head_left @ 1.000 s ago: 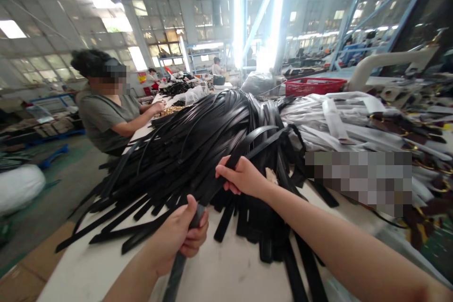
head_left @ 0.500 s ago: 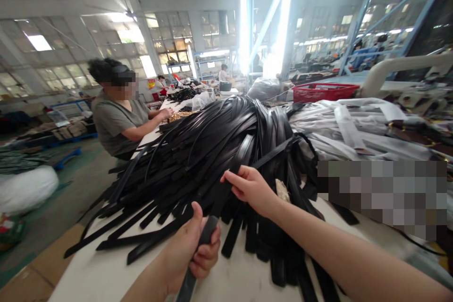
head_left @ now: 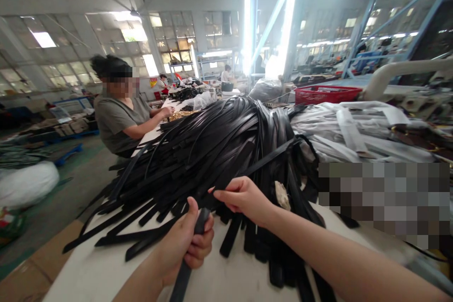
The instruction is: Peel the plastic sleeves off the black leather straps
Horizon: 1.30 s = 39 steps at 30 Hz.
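Observation:
My left hand [head_left: 189,236] is wrapped around a black strap [head_left: 182,278], thumb raised. The strap curves over at the top of the fist, and its lower length runs down past the front of the picture. Just above and to the right, my right hand [head_left: 244,200] is closed in a pinch on a black strap [head_left: 235,165] whose flat end sticks up past the fingers. Whether both hands hold the same strap is hard to see against the dark pile. Behind them a large heap of black straps [head_left: 198,146] spreads over the pale table [head_left: 233,278], many ends fanning toward me.
At the right lies a stack of whitish wrapped strips [head_left: 354,127], with a red basket [head_left: 327,95] behind it. A torn pale scrap [head_left: 282,196] rests on the straps. A co-worker [head_left: 118,108] stands at the table's left side, hands near gold-coloured pieces [head_left: 182,115].
My right hand has moved down and left, closer to my left hand, drawing the strap end lower. My left hand has shifted slightly left and up, still wrapped around its strap.

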Motion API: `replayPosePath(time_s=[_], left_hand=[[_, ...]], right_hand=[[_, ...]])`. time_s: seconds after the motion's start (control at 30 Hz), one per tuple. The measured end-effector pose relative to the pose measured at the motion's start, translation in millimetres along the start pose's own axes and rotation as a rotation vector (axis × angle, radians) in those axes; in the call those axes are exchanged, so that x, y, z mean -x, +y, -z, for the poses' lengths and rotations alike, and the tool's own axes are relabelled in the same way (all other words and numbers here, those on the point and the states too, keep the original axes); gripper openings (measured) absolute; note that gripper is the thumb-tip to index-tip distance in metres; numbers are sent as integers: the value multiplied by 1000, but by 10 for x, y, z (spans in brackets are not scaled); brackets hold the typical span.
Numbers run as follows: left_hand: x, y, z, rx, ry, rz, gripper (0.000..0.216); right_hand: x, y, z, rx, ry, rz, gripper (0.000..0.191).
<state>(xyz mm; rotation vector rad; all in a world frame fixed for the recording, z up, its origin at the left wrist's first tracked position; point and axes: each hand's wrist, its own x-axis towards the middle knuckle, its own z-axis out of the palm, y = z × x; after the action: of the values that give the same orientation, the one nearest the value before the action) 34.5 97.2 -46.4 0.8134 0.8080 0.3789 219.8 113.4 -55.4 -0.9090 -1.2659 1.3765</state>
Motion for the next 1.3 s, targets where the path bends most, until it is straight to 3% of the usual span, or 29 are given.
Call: replayPosePath(time_s=[0.1, 0.2, 0.27, 0.37, 0.47, 0.67, 0.8, 0.9, 1.03, 1.17, 1.3], left_hand=[[-8, -14, 23, -7, 26, 5, 70], [4, -13, 7, -12, -26, 44, 72], [15, -2, -14, -14, -69, 55, 72], [23, 9, -36, -34, -106, 61, 71], [21, -2, -40, -48, -97, 61, 71], [21, -13, -9, -29, -8, 13, 72], [5, -5, 33, -12, -5, 16, 72], [-36, -41, 63, 6, 8, 52, 74], [-53, -79, 131, -4, -6, -31, 80], [41, -34, 170, -119, -71, -66, 59], [104, -2, 71, -229, -88, -113, 38]], right_hand=[[58, 74, -90, 122, -90, -70, 48], [64, 70, -105, 90, -145, -136, 45], [36, 19, -69, -58, -107, -132, 41], [-13, -57, -15, -220, 56, -47, 45], [-14, -45, -31, -79, 96, -17, 46], [112, 97, -182, 285, -121, 24, 55], [154, 88, -231, 400, -208, 277, 42], [148, 82, -261, 389, -166, 391, 31], [57, 98, -208, 249, 7, 124, 38], [-129, 106, 18, 195, 234, 93, 41], [-222, 129, 205, 149, 307, 139, 40]])
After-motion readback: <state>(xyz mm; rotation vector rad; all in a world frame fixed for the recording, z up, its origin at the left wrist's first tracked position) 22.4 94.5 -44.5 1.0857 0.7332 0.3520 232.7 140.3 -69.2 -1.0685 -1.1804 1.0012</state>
